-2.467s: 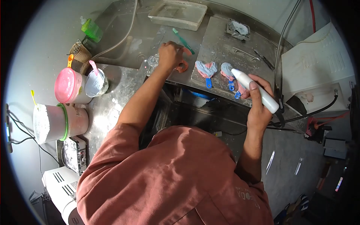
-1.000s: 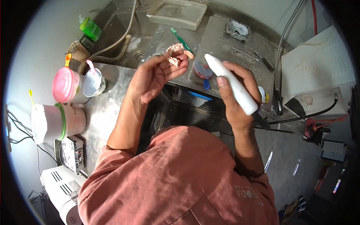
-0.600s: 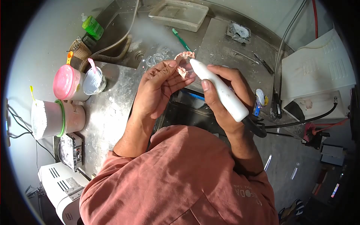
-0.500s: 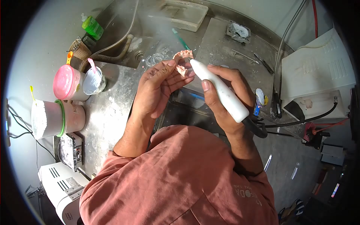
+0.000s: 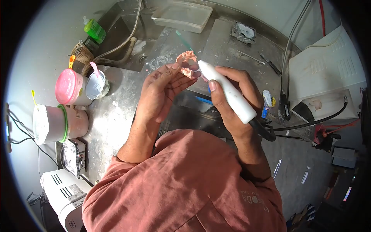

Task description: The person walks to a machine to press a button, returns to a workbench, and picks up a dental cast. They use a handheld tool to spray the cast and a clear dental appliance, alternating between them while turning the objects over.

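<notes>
My left hand pinches a pink, horseshoe-shaped denture between thumb and fingers, its palm turned up. One end of the denture shows above the fingertips and the other lies over the fingers. Wrapped in my right hand is a white handpiece with a black cable at its rear. The handpiece's nose points up and left, close to the denture with a small gap between them. Any fine tip on it is too small to make out.
Left of my arm stand a pink-lidded tub, a cup of white powder and a green-rimmed bucket. A sink lies behind. A clear plastic tray, a knife and a brush rest on the metal bench.
The nose of the handpiece has come slightly away from the denture, which has tilted a little in my left hand. The dust haze above the bench has thinned.
</notes>
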Demonstrator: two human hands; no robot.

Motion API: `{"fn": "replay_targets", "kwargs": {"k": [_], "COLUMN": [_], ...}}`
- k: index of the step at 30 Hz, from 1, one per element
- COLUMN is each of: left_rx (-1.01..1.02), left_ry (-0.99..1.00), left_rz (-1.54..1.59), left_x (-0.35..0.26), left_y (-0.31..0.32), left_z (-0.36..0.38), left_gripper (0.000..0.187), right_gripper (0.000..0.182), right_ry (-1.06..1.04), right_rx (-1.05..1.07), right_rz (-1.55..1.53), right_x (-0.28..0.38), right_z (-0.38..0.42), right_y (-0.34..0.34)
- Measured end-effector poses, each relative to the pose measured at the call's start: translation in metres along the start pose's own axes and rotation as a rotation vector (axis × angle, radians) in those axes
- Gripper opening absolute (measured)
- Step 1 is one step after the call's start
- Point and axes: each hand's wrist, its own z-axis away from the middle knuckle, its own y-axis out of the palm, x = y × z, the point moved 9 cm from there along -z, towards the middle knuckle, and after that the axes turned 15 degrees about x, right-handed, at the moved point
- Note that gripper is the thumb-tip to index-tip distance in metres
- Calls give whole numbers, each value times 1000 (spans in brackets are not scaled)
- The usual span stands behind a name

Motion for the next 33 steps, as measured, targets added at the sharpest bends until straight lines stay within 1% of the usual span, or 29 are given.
{"fn": "replay_targets", "kwargs": {"k": [2,4,6,8,10,13,15,19,21,22,24,26,28,29,33], "left_rx": [11,21,2,10,18,44,3,-10,-36,-35,-129,-139,-173,-172,-183], "left_ry": [10,18,65,62,59,58,47,75,125,125,297,327,367,366,408], "left_rz": [1,3,12,-3,-20,-7,-6,-16,-188,-188,-514,-520,-707,-707,-740], "left_x": [1,1,-1,0,0,2,1,-2,-9,-7,-26,-24,-28,-26,-26], "left_y": [-2,-1,0,-4,-6,-3,-4,1,0,2,7,4,6,5,3], "left_z": [0,0,1,1,1,0,1,2,2,2,10,12,16,16,19], "left_gripper": [28,24,20,20,21,22,22,24,26,26,28,30,30,30,29], "right_gripper": [27,27,28,28,28,28,28,28,27,27,27,27,26,26,26], "right_ry": [1,-47,-52,-56,-15,-22,-23,-24,-28,-36,-47,-120,-84,-48,-64], "right_rx": [-2,10,10,9,21,19,-1,-28,-41,-42,-44,-79,-60,-41,34], "right_rz": [-1,-2,17,36,-28,4,10,20,28,12,-4,-31,-35,-37,-33], "right_x": [1,6,9,11,7,7,3,4,6,7,8,14,12,10,18], "right_z": [-1,-3,-4,-4,-4,-4,-3,-2,-2,-2,-3,-3,-2,-2,-4], "right_y": [0,2,2,2,3,4,2,-3,-5,-5,-6,-8,-7,-6,-1]}}
